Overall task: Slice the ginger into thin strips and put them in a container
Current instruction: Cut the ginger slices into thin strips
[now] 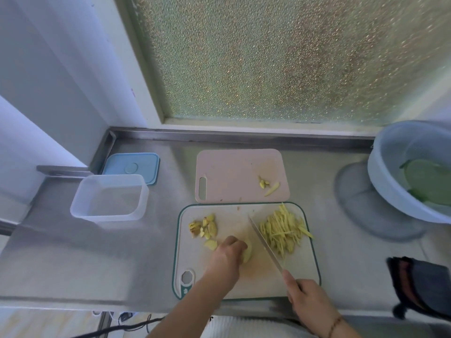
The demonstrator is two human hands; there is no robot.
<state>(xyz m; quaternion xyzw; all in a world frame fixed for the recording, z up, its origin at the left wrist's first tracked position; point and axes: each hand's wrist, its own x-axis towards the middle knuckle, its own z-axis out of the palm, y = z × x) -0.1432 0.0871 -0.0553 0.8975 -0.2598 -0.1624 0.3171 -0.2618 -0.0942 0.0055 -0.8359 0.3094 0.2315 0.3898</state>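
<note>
Steel worktop [136,259] carries your green-rimmed cutting board [308,272], the landmark here. On it, centre, your left hand [228,256] has fingers curled over a ginger piece [247,253], pressing it down. Your right hand [308,302], at the board's near-right corner, is wrapped tight round the knife [264,245] handle; blade slants across the board just right of that piece. Cut strips [284,230] are piled on the board's right side, peel scraps [203,226] on its left. Clear container [109,197] sits well left of the board, w/ blue lid [133,168] behind it. Pink board [234,175] touches the far edge.
</note>
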